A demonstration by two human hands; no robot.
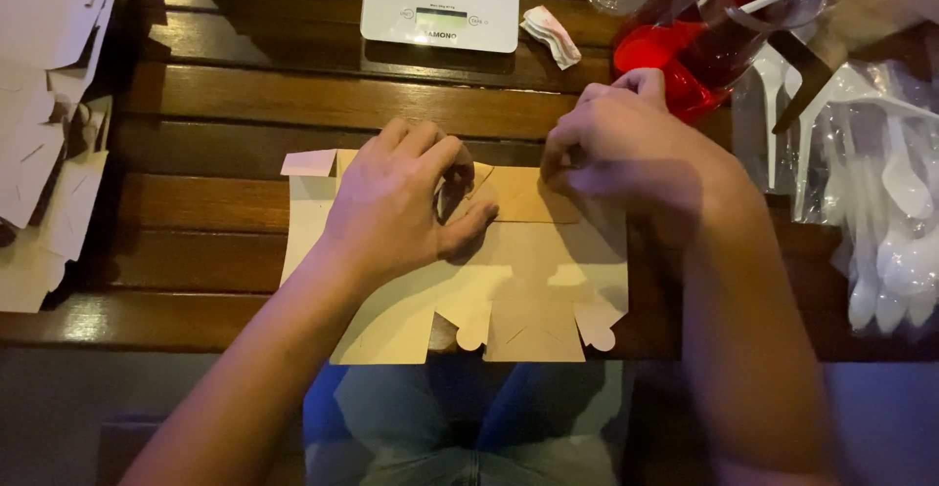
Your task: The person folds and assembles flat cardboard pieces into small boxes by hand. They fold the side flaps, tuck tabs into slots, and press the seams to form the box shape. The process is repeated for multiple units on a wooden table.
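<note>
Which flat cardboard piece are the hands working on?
The brown die-cut cardboard blank at the table's near edge, under the left hand and right hand; the pale cardboard blanks lie stacked, untouched, far left.

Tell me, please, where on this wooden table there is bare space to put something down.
Bare wood lies between the white scale and the flat cardboard box blank, above the left hand, and left toward the stacked blanks. The right side is crowded: red container, bagged plastic spoons, beside the right hand.
</note>
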